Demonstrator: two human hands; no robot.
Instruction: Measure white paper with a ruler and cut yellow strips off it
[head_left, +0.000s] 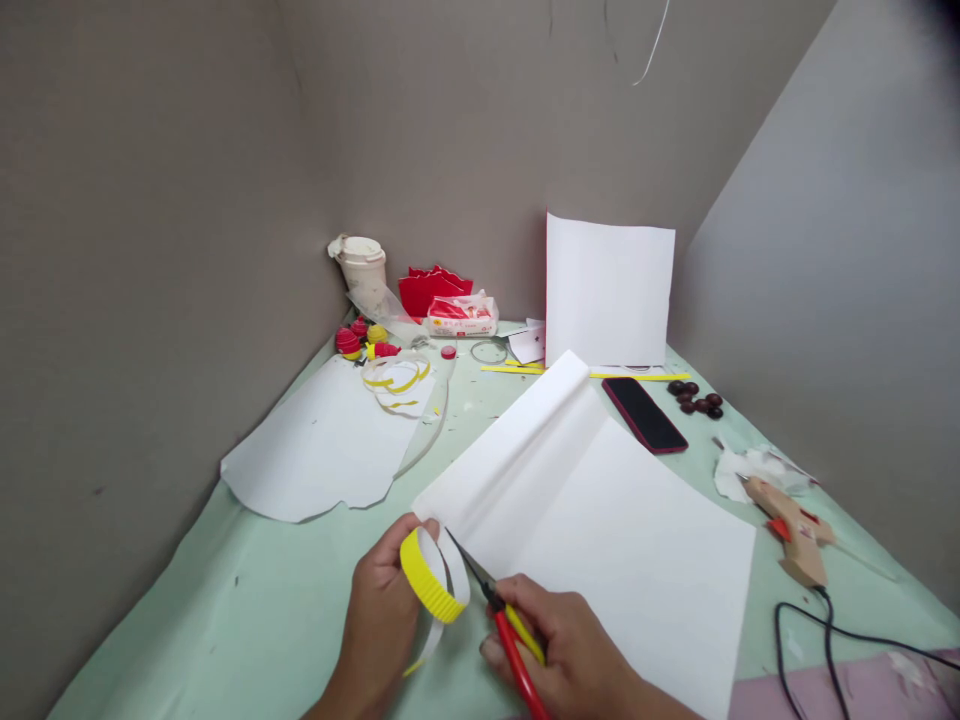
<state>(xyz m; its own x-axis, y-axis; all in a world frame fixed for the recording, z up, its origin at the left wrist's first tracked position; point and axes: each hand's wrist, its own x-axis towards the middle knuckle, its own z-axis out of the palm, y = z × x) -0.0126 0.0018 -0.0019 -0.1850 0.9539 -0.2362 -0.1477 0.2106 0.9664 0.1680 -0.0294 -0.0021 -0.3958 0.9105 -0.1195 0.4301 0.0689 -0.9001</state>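
Note:
A large white sheet of paper [615, 520] lies at the middle, its far left part bent up in a fold. My left hand [382, 590] pinches the sheet's left corner between thumb and fingers. Beside those fingers curls a narrow strip [433, 590], yellow and ribbed on one face, white on the other, its thin tail hanging down. In my right hand [570, 640] are scissors [514, 640] with red and yellow handles. Their blades point up and left, at the sheet's edge near the curled strip. How far the blades are apart is hard to see.
A phone [645, 414], dark brown balls [696, 400] and a glue gun [795, 530] with a black cable are on the right. Left lies another white sheet [322, 450], with yellow curled strips [397, 378] by it. A white tub [363, 270] and upright white sheet [611, 290] stand behind.

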